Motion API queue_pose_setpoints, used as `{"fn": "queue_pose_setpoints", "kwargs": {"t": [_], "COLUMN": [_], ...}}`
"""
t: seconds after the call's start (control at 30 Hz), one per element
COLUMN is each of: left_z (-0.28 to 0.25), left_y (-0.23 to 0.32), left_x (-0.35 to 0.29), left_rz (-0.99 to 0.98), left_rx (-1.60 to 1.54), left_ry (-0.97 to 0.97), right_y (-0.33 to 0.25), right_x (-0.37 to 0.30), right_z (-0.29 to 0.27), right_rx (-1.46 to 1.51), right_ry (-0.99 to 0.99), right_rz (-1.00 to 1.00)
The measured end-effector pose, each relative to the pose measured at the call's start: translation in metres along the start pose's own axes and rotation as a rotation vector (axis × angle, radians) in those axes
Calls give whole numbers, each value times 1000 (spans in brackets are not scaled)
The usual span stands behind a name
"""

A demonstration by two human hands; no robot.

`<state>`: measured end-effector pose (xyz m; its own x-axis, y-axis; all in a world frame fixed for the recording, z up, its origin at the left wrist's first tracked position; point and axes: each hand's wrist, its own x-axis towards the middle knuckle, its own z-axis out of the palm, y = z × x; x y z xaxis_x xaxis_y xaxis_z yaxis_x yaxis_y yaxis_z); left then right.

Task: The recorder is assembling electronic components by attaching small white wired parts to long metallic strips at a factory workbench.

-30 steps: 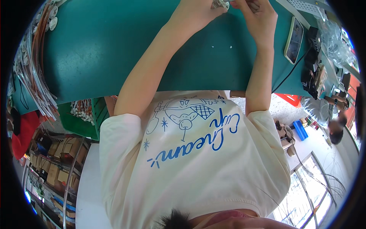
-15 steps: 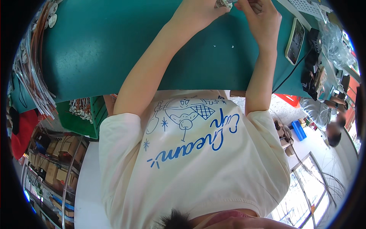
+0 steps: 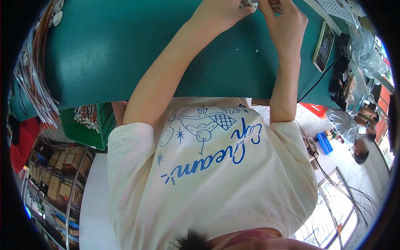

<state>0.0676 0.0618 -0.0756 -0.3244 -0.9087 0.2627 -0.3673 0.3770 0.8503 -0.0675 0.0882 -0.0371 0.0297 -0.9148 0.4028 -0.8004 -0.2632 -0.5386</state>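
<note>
At the top edge of the view, my left hand (image 3: 221,14) is closed on a small bundle of pale, greyish-white pieces (image 3: 249,4). Their kind is too small and cut off to make out. Just to the right, my right hand (image 3: 288,18) has its fingers curled in, thumb and forefinger pointing toward the bundle. What its fingertips hold, if anything, lies past the frame's edge. Both forearms reach over a green work surface (image 3: 121,50). Two tiny white scraps (image 3: 256,50) lie on it between my arms.
Long brown and silvery cables (image 3: 35,79) hang over the left end. A green crate (image 3: 79,133) with similar cables stands below. A phone (image 3: 323,46) lies at the right, beside a black cord (image 3: 318,79) and clear plastic bags (image 3: 368,52). Another person (image 3: 361,146) is at far right.
My hands stay together at the top edge, with the right fingers slightly shifted. The scraps and phone appear slightly displaced in the view. The person at far right has moved a little.
</note>
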Motion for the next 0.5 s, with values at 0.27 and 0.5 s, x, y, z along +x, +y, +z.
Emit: {"fn": "queue_pose_setpoints", "kwargs": {"t": [0.27,0.5], "left_z": [-3,0], "left_y": [4,7], "left_x": [-4,0], "left_rz": [-50,80], "left_rx": [23,14], "left_ry": [-20,-14], "right_y": [35,3], "right_x": [-9,1], "right_z": [15,-1], "right_rx": [5,44], "right_ry": [75,16], "right_rz": [-241,43]}}
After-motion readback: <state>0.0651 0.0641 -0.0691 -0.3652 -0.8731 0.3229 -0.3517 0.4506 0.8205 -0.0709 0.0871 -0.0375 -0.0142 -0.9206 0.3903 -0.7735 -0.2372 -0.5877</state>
